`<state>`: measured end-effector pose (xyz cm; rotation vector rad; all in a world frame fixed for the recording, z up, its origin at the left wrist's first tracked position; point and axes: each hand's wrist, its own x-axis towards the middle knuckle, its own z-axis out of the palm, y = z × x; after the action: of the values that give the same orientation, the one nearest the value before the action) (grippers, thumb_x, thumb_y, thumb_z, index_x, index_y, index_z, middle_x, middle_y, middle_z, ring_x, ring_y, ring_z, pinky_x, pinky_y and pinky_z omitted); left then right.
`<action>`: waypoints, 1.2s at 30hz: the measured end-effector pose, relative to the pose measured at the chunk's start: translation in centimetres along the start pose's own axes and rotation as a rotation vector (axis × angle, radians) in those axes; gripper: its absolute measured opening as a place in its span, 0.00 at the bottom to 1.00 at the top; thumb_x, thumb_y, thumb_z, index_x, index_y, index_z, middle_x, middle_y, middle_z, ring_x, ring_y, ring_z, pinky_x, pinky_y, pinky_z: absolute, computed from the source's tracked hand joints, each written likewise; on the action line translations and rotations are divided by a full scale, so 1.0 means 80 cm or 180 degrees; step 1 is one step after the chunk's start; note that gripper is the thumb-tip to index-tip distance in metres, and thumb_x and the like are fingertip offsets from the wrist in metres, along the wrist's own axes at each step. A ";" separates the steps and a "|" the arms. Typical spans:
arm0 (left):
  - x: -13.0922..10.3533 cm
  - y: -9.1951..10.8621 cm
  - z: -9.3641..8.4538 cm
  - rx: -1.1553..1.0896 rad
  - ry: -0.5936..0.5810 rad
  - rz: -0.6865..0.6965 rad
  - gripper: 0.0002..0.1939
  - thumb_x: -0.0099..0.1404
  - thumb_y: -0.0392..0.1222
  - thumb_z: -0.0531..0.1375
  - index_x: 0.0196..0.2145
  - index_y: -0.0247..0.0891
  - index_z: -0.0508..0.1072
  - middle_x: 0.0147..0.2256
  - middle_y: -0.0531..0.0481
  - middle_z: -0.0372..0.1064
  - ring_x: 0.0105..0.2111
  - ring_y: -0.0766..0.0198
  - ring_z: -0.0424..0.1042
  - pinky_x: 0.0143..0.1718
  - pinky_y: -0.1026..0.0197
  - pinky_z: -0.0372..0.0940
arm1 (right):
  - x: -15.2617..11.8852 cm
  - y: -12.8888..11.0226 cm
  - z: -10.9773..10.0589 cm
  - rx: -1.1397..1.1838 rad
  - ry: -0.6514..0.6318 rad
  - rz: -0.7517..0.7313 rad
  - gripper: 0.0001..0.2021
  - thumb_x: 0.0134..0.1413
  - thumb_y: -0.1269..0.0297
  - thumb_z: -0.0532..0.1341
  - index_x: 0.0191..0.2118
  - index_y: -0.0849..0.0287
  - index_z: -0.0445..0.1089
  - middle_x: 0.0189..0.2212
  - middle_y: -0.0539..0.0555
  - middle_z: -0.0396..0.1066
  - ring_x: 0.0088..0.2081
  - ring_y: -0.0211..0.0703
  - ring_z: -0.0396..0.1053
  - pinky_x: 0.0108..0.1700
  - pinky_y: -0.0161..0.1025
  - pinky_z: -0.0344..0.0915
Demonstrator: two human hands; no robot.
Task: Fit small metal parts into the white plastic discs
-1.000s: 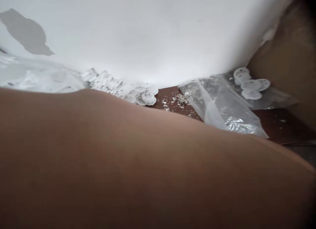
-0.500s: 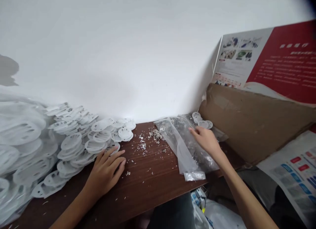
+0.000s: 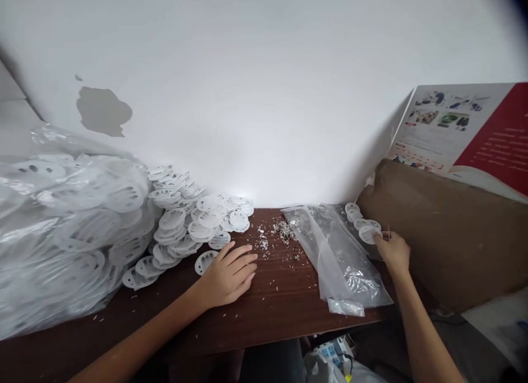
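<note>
My left hand (image 3: 229, 275) lies palm down on the dark brown table, fingers spread, beside a white slotted disc (image 3: 205, 262). Many more such discs form a loose heap (image 3: 177, 229) to its left. At the right, my right hand (image 3: 394, 251) pinches a white disc (image 3: 369, 234) at the end of a small row of discs; something thin and upright shows by its fingers. Small metal pieces (image 3: 285, 231) are scattered on the table between the hands. A clear plastic bag (image 3: 330, 251) lies just left of my right hand.
A large clear bag of white discs (image 3: 74, 229) fills the left side. A brown cardboard sheet (image 3: 445, 229) and a red and white printed board (image 3: 466, 130) stand at the right. Below the table edge (image 3: 264, 342) are a power strip (image 3: 330, 353) and plastic bags.
My right hand has moved right, from over the plastic bag to the small row of discs, and closed on one. My left hand has drawn back, uncovering a single disc. The view has turned left.
</note>
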<state>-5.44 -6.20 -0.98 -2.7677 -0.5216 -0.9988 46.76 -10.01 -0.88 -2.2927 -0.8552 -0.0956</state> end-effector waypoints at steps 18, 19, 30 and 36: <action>0.106 -0.024 0.100 -0.4076 0.1105 -0.3478 0.18 0.68 0.46 0.63 0.52 0.39 0.72 0.51 0.41 0.76 0.46 0.54 0.79 0.45 0.55 0.71 | -0.159 -0.282 0.116 0.2689 -0.2655 -0.1822 0.16 0.58 0.49 0.66 0.40 0.57 0.75 0.28 0.49 0.72 0.30 0.41 0.67 0.33 0.37 0.61; 0.102 -0.029 0.102 -0.4106 0.1064 -0.3375 0.18 0.67 0.48 0.64 0.52 0.39 0.73 0.51 0.41 0.76 0.47 0.53 0.79 0.47 0.54 0.71 | -0.157 -0.279 0.121 0.2832 -0.2792 -0.1761 0.17 0.58 0.48 0.66 0.41 0.58 0.76 0.30 0.50 0.73 0.31 0.41 0.67 0.34 0.37 0.62; 0.095 -0.036 0.106 -0.4288 0.0880 -0.3338 0.24 0.65 0.56 0.67 0.52 0.38 0.72 0.53 0.39 0.76 0.51 0.50 0.77 0.51 0.51 0.70 | -0.160 -0.263 0.123 0.3278 -0.3129 -0.1173 0.21 0.55 0.46 0.69 0.45 0.58 0.76 0.22 0.45 0.59 0.21 0.33 0.48 0.23 0.35 0.46; 0.091 -0.038 0.105 -0.4309 0.0946 -0.3377 0.22 0.66 0.55 0.66 0.50 0.38 0.71 0.51 0.37 0.76 0.47 0.50 0.80 0.47 0.53 0.71 | -0.168 -0.260 0.124 0.2836 -0.2911 -0.1366 0.20 0.55 0.44 0.67 0.40 0.58 0.72 0.26 0.48 0.65 0.23 0.35 0.53 0.24 0.34 0.51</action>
<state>3.62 0.72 -2.65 -2.9943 -1.9425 -2.7562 22.08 0.26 -0.45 -1.2150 -1.4398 1.0049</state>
